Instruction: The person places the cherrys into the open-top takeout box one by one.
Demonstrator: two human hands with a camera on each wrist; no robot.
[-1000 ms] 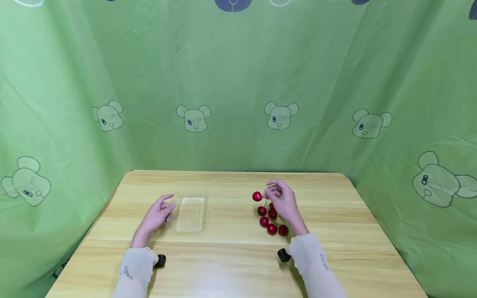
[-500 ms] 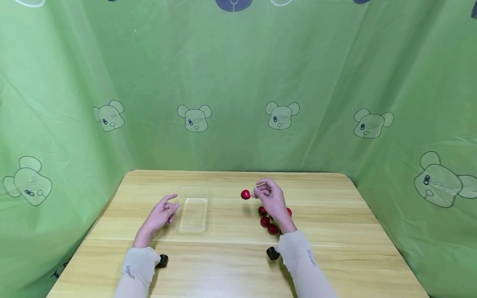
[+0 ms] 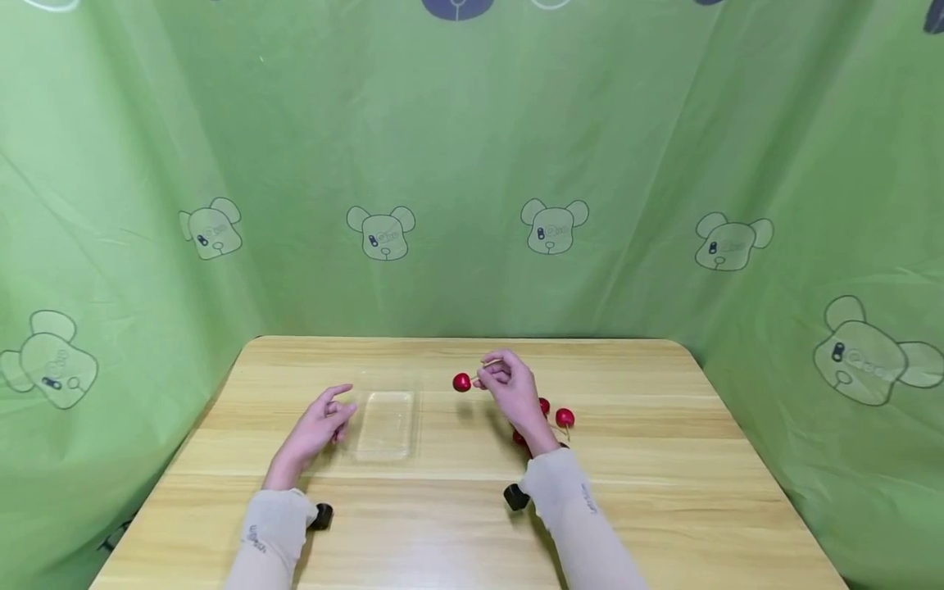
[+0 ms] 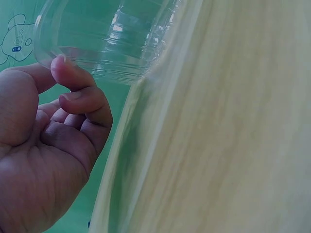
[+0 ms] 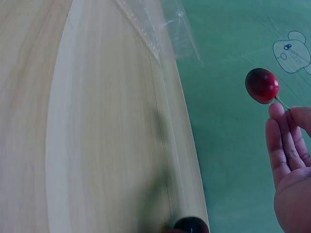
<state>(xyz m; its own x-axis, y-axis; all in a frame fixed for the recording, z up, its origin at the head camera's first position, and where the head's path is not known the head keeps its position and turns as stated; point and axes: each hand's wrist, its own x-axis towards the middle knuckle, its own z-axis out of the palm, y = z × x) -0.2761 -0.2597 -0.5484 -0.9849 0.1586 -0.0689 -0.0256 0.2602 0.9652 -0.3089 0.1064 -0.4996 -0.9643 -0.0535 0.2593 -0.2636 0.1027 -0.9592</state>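
Observation:
My right hand pinches a red cherry by its stem, above the middle of the table. The cherry hangs off the fingertips to the left. At the left, a clear plastic box stands on the table. My left hand is at the box's left rim, index finger extended and the other fingers bent; in the left wrist view a fingertip overlaps the rim of the clear box. Whether it presses there is hard to see. Behind my right wrist lie several more cherries, partly hidden.
The light wooden table ends at a far edge before a green curtain with bear-head prints. Black wrist devices stick out by both sleeves. One dark cherry shows low in the right wrist view.
My right hand has carried the cherry leftward from the pile toward the clear box. The left hand has shifted slightly right and stays at the rim.

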